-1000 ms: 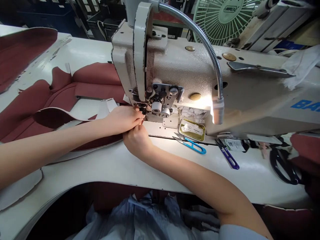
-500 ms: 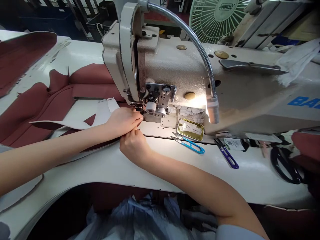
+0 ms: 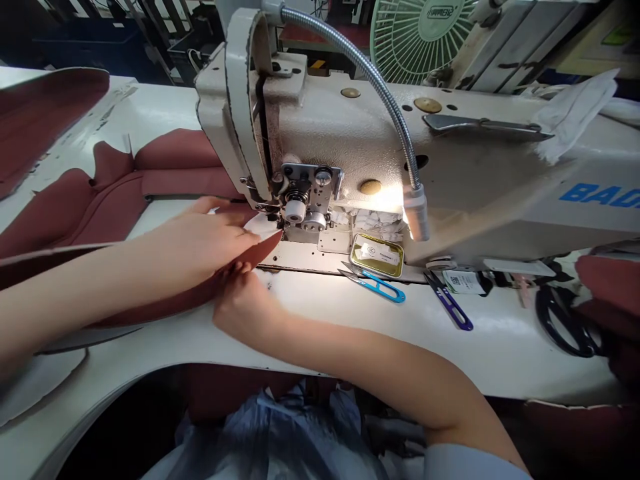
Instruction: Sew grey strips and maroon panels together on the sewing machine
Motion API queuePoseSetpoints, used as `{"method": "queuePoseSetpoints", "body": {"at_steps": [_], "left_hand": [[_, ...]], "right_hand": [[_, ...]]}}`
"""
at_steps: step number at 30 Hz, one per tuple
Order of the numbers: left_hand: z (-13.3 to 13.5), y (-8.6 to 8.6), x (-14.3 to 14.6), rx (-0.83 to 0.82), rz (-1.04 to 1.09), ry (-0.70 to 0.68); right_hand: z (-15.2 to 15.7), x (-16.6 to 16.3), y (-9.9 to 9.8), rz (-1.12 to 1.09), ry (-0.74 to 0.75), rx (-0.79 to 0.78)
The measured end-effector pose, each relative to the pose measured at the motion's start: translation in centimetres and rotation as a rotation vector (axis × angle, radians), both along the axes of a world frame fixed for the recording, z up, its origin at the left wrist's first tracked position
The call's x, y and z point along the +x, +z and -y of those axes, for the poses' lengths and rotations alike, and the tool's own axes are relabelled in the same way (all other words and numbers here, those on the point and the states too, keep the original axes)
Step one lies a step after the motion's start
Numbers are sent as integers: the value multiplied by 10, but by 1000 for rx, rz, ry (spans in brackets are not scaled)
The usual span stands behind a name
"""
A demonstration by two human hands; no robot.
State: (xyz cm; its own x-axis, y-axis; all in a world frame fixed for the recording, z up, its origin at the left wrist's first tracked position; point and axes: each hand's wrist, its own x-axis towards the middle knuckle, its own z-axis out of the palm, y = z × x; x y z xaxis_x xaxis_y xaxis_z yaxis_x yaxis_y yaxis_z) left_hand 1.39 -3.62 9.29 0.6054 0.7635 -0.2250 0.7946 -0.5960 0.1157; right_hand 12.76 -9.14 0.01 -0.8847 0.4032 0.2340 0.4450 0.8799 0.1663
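My right hand (image 3: 245,300) is closed in a pinch on the near edge of a dark red leather-like piece (image 3: 265,249), just left of the sewing machine's needle area. My left hand (image 3: 205,240) rests over the same piece with its fingers stretched out and somewhat apart. A pale corner, white on its face, shows between the fingers and the presser foot (image 3: 273,217). The sewing machine (image 3: 310,127) stands right behind both hands, its lamp (image 3: 416,213) lit. Part of the red piece is hidden under my left hand and forearm.
Blue thread snips (image 3: 383,287) and a small gold-rimmed tin (image 3: 377,255) lie right of the hands. Farther right are purple snips (image 3: 453,307) and black-handled scissors (image 3: 560,323). Sewn red panels (image 3: 175,150) spread over the table at left. A green fan (image 3: 425,40) stands behind.
My left hand has moved left, away from the presser foot, and its fingers have spread. My right hand has shifted slightly left, and the red piece's corner is now exposed beside the foot.
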Motion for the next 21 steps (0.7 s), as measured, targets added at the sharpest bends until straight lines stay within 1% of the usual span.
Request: {"method": "queuePoseSetpoints", "body": {"at_steps": [1,3,4,6,7,8,12,18,21], "left_hand": [[2,-4,2,-38,-19,1],[3,-18,6,-144,-24,44],[2,-25,7,-199,-5,96],[-1,-36,7,-258,54,212],[-2,-40,7,-261,80,248],[-3,-41,6,-257,104,255],[-4,-41,9,-246,170,119],[-9,-41,16,-229,199,118],[-15,-42,15,-198,160,89]], "right_hand": [[6,-5,2,5,63,-31],[14,-14,6,9,127,-89],[17,-16,8,10,128,-101],[20,-17,9,-2,93,-76],[20,-15,8,-11,77,-54],[20,-14,8,-21,68,-38],[20,-6,3,-55,88,-19],[13,4,-2,-66,64,11],[8,10,-4,-71,65,7]]}}
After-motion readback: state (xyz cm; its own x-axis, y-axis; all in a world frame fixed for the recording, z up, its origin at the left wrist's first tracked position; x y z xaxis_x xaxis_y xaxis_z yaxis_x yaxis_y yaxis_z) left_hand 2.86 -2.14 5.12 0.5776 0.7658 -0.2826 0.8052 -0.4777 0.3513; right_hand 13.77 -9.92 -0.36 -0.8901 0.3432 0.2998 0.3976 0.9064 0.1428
